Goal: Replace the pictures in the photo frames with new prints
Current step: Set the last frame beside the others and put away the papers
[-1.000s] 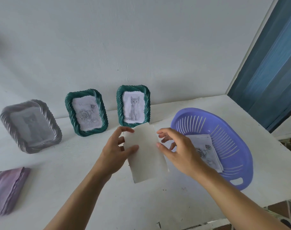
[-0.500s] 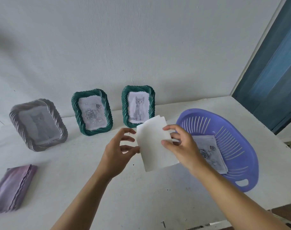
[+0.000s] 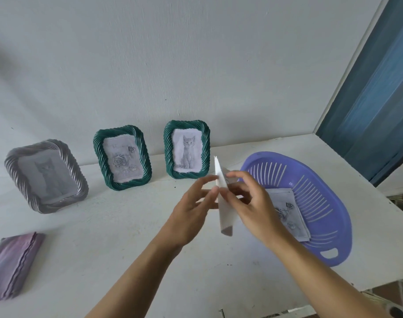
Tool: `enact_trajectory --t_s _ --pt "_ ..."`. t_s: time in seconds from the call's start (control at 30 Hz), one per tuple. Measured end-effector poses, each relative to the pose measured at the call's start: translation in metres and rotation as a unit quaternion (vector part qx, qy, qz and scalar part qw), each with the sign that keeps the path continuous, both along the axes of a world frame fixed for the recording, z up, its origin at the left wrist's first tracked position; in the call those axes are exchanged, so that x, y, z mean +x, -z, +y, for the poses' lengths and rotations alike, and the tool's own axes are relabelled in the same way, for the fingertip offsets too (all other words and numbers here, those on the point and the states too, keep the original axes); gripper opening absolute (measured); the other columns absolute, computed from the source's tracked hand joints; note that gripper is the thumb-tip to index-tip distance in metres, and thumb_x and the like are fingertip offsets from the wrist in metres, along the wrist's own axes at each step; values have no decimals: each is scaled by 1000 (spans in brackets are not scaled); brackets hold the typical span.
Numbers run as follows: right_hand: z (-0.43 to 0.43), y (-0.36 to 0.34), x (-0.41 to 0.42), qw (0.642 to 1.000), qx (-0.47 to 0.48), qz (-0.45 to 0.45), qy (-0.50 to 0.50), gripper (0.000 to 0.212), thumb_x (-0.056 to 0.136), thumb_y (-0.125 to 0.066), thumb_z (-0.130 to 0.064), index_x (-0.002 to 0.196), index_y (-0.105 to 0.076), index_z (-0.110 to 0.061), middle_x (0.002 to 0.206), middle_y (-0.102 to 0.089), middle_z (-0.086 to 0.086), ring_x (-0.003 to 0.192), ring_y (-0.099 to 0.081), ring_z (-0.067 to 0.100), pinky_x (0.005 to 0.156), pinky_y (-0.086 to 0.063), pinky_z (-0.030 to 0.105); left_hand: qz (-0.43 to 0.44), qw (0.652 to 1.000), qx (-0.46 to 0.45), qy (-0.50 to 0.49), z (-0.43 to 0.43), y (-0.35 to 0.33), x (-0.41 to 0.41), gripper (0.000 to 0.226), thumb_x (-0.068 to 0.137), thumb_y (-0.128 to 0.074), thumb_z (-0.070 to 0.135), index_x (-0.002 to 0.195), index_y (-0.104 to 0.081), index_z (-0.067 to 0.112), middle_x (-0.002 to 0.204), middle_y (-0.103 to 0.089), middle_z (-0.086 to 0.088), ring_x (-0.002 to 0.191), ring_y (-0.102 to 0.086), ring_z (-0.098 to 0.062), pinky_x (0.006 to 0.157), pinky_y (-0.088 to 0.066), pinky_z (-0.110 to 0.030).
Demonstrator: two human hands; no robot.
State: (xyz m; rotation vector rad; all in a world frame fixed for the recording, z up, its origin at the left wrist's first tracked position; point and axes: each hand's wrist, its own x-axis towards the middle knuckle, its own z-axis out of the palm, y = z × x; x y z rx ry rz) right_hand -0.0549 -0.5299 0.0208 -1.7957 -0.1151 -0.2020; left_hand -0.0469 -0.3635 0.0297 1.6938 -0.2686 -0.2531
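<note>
A white paper print (image 3: 224, 203) stands nearly edge-on above the table, between my hands. My right hand (image 3: 253, 205) pinches it from the right. My left hand (image 3: 191, 212) has its fingers spread, the fingertips touching the print's left side. Three frames stand along the wall: a silver one (image 3: 44, 175) with a dark cat, a green one (image 3: 122, 157) with a rose print, and a green one (image 3: 187, 149) with a kitten print. A purple basket (image 3: 329, 203) on the right holds another rose print (image 3: 287, 212).
A folded purple cloth (image 3: 12, 265) lies at the table's left front. The white table (image 3: 104, 237) ends in a front edge near my forearms and a right edge past the basket. A blue curtain (image 3: 375, 106) hangs at the right.
The print has turned from facing me flat to nearly edge-on and upright. Both hands have shifted slightly right, and my left fingers have loosened on it.
</note>
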Motion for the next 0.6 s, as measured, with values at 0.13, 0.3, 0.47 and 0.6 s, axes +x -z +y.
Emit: enact_trajectory --t_s 0.13,0.3,0.47,0.6 --pt "1 0 -4 996 -74 -26 -44 26 102 -48 -42 111 -70 -30 110 -70 -13 114 -59 12 95 -49 37 72 987 -141 -31 5 -2 -1 33 98 -60 35 130 -52 27 117 -73 -4 112 -67 -29 94 -49 -46" --pt "7 11 -4 939 -294 -177 -12 20 91 -61 -39 105 -74 -31 134 -54 -17 130 -41 15 107 -36 39 82 970 -219 -65 19 8 -2 43 101 -46 0 133 -42 28 120 -69 -21 97 -68 -35 84 -55 -55" --pt "6 18 -9 987 -141 -71 2 31 91 -70 -17 115 -68 -36 139 -46 -9 122 -51 8 97 -41 19 74 971 -224 -49 35 14 -12 54 101 -44 -1 134 -35 41 124 -68 -17 103 -65 -34 85 -54 -66" --pt "7 6 -7 996 62 63 -2 36 94 -65 -9 124 -59 -29 120 -61 0 91 -65 2 81 -47 13 74 981 -174 -31 36 18 -16 60 103 -42 -2 130 -34 50 124 -68 -13 102 -65 -31 87 -54 -59"
